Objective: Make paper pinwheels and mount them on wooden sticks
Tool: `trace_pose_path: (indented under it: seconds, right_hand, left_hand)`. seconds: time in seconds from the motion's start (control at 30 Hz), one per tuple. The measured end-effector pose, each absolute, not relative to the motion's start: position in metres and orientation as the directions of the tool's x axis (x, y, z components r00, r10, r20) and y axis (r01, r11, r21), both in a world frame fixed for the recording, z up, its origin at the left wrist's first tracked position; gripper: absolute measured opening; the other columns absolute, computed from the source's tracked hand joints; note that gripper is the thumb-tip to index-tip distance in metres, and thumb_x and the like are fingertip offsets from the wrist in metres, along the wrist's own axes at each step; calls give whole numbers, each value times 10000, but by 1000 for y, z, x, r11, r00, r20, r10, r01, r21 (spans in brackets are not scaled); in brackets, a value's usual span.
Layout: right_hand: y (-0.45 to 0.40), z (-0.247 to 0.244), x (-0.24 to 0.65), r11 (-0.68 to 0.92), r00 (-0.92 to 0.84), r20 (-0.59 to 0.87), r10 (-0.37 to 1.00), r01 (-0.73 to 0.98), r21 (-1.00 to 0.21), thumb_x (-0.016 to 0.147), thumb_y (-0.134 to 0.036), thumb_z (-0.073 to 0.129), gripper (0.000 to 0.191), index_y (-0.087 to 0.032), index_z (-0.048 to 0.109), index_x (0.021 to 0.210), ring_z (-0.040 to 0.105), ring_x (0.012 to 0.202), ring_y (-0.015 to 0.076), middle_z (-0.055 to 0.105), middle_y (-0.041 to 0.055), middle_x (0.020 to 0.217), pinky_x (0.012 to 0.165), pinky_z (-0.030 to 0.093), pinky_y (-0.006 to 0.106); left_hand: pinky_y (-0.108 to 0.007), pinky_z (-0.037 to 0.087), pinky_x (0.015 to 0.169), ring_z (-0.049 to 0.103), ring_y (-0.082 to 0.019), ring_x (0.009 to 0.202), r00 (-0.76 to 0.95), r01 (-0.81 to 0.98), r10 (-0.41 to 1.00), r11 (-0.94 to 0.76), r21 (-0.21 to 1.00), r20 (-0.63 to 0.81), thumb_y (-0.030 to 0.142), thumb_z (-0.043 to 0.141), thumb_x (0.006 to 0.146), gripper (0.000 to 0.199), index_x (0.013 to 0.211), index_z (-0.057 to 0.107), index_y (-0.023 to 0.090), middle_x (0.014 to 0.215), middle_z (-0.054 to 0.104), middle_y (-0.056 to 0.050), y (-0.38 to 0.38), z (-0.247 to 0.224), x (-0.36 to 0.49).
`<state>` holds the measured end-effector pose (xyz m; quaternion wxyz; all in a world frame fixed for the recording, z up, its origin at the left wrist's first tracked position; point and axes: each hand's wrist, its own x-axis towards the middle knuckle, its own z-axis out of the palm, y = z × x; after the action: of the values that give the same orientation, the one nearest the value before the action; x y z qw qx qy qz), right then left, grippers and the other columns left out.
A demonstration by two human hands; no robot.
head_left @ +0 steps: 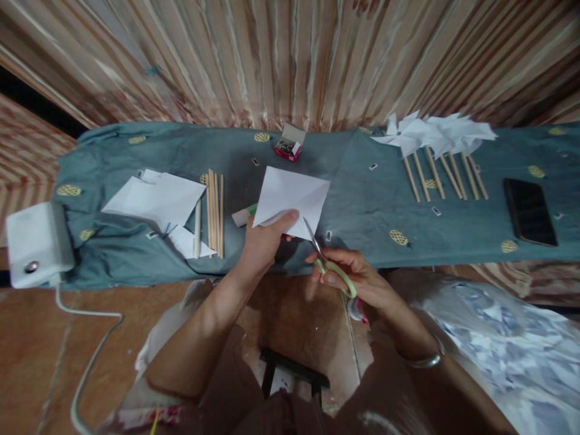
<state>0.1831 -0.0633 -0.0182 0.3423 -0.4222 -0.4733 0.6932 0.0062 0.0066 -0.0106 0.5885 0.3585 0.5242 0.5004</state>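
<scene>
My left hand pinches a white square sheet of paper by its near left edge, thumb on top. Faint crease lines run across the sheet. In my right hand is a pair of scissors with light green handles. Their blades lie at the near right corner of the paper; whether they have cut into it is hard to tell. Under the sheet's left side, a small box with a green patch is partly hidden.
Left on the cloth-covered table lie white sheets and several wooden sticks. An open red box of small metal pieces stands behind. Paper pinwheels and a black phone lie right. A white device stands far left.
</scene>
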Motion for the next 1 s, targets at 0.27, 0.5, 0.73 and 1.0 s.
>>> trace_pose_path:
  seconds: [0.27,0.5,0.73,1.0]
  right_hand:
    - [-64,-21,184,-337,-432,-282,857,-54,-940,737,-489,782,418,-195,688,1019,557,641,102,621,-19,728,624,454,251]
    - [-64,-21,185,-352,-447,-292,846,-57,-934,733,-511,779,448,-187,675,1024,542,646,90,611,-23,737,631,429,241]
    - [-64,-19,184,-350,-433,-296,852,-49,-936,722,-494,792,426,-191,696,1005,505,638,93,587,-24,715,587,413,234]
    - [-64,-24,183,-391,-391,-348,852,-31,-920,684,-468,826,425,-174,723,972,497,597,83,576,-32,666,553,413,222]
  left_hand:
    - [-231,402,448,516,-118,528,-40,-187,962,258,948,-270,305,731,622,164,631,632,175,617,623,13,6,-7,6]
    - [-224,421,459,543,-120,559,-46,-179,961,261,949,-273,297,727,627,161,693,661,166,674,654,7,6,-8,6]
    - [-226,406,452,530,-117,546,-37,-200,960,266,943,-279,293,736,620,164,687,653,168,655,639,11,5,-8,6]
    - [-213,385,439,505,-105,537,-26,-207,965,249,946,-260,299,732,625,166,623,626,172,608,606,16,7,-10,5]
